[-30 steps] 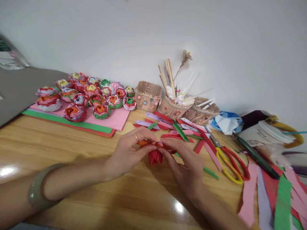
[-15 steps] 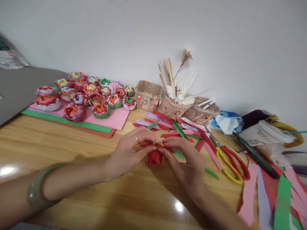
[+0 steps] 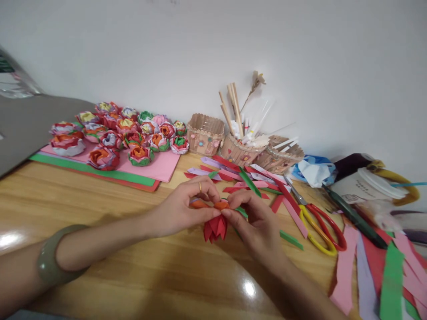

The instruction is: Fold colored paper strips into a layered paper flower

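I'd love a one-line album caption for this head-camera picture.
Left hand and right hand pinch a red-and-orange folded paper piece, with finished-looking paper flowers clustered beyond.

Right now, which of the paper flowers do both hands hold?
The red folded-paper flower with pointed tips, topped by orange paper, pinched between left hand and right hand; the round multicoloured paper flowers sit apart, to the left.

Near the back edge of the wood-grain counter (image 3: 100, 202) are three craft-stick baskets (image 3: 242, 153) and folded strips (image 3: 249, 181); paper sheets (image 3: 165, 168) lie toward its left, scissors (image 3: 304, 208) toward its right.
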`<action>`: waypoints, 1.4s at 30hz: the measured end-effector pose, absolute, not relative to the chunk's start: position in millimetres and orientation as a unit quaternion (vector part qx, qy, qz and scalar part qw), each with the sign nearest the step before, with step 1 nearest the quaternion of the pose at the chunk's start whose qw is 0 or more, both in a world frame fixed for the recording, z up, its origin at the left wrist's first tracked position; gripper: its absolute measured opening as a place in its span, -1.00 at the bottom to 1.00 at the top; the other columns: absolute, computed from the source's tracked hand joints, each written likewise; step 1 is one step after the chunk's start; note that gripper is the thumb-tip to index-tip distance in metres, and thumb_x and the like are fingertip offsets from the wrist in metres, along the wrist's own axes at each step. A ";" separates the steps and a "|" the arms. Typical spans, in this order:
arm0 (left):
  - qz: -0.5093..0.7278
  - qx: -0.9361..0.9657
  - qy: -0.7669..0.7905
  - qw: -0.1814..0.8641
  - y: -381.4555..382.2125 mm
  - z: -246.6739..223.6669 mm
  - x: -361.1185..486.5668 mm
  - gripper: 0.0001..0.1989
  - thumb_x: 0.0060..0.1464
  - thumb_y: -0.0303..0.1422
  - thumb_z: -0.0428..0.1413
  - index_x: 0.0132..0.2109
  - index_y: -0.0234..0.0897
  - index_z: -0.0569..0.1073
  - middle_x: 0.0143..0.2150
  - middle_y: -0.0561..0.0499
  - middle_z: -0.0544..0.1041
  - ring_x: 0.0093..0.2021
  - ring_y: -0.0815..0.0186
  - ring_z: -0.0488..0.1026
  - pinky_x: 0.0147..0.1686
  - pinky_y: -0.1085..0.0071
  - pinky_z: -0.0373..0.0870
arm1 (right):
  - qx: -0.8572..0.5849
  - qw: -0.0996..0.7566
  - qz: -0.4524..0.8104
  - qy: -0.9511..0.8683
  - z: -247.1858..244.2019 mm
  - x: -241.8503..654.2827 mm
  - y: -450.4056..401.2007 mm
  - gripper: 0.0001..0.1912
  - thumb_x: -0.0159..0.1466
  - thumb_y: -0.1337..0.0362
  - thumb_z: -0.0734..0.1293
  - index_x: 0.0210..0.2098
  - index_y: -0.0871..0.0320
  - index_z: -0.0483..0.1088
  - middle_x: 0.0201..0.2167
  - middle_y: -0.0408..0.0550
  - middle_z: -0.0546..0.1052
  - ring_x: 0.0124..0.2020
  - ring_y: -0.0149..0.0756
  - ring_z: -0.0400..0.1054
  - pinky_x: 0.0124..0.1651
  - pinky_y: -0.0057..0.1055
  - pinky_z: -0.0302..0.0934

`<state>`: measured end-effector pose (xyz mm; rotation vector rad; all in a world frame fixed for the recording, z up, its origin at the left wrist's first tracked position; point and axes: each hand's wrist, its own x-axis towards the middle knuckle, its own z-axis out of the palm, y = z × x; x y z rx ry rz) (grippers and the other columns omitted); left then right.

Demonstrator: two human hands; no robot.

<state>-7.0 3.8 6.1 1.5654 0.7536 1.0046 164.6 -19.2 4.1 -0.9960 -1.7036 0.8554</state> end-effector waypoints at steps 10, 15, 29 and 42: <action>0.367 0.539 0.381 0.655 10.8 1.6 -4.9 -0.88 -0.24 -0.43 0.25 -0.50 -0.36 0.45 -0.53 0.07 0.47 -0.51 0.41 0.40 -0.47 0.48 0.34 | -0.453 0.415 0.546 -0.569 12.7 166.6 -12.0 -0.84 0.09 0.21 0.38 -0.46 0.16 0.35 -0.57 -0.20 0.40 -0.58 -0.47 0.26 -0.54 -0.53 0.17; 0.355 0.521 0.382 0.676 11.8 2.3 -4.9 -0.88 -0.23 -0.47 0.24 -0.49 -0.36 0.42 -0.56 0.11 0.46 -0.54 0.46 0.38 -0.49 0.53 0.31 | -0.487 0.405 0.499 -0.592 14.4 165.7 -12.9 -0.85 0.06 0.25 0.39 -0.50 0.18 0.36 -0.54 -0.17 0.43 -0.53 -0.46 0.30 -0.47 -0.50 0.20; 0.375 0.577 0.410 0.599 13.1 -4.0 -4.0 -0.95 -0.16 -0.51 0.17 -0.49 -0.34 0.43 -0.53 0.08 0.48 -0.49 0.43 0.41 -0.46 0.52 0.35 | -0.449 0.397 0.231 -0.766 1.1 166.4 -12.8 -0.89 0.16 0.39 0.26 -0.41 0.14 0.44 -0.49 -0.10 0.54 -0.45 -0.35 0.39 -0.37 -0.43 0.27; 0.322 0.584 0.424 0.612 27.3 -12.1 -7.3 -0.95 -0.18 -0.53 0.16 -0.48 -0.36 0.42 -0.54 0.10 0.50 -0.49 0.42 0.44 -0.40 0.49 0.37 | -0.549 0.338 0.437 -0.627 -1.5 169.5 -3.4 -0.90 0.12 0.28 0.29 -0.45 0.21 0.39 -0.52 -0.14 0.48 -0.50 -0.40 0.34 -0.43 -0.48 0.20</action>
